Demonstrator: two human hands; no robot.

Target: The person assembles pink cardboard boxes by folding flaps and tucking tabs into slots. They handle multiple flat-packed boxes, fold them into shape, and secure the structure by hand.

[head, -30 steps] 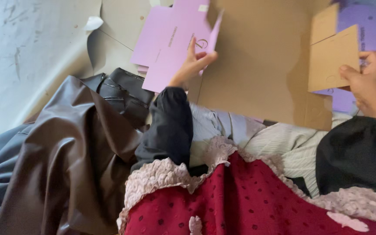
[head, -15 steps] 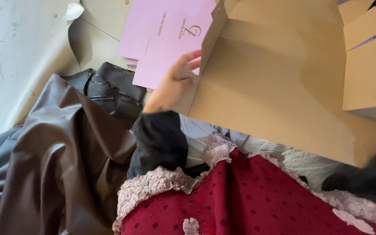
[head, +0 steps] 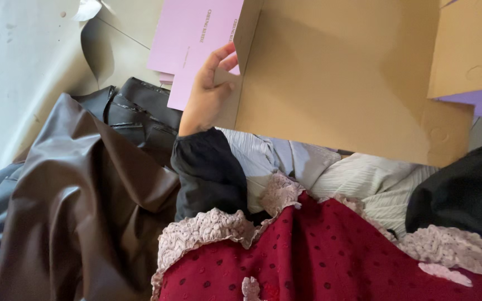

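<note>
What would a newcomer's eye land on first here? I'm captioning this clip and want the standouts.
First, the big brown cardboard sheet filling the upper middle, gripped at its left edge by the left hand. Next, the pale purple cards stacked behind that hand at the top. Below, a dark red dotted garment with pink lace trim spreads across the bottom, with brown leather-like fabric to the left.
</note>
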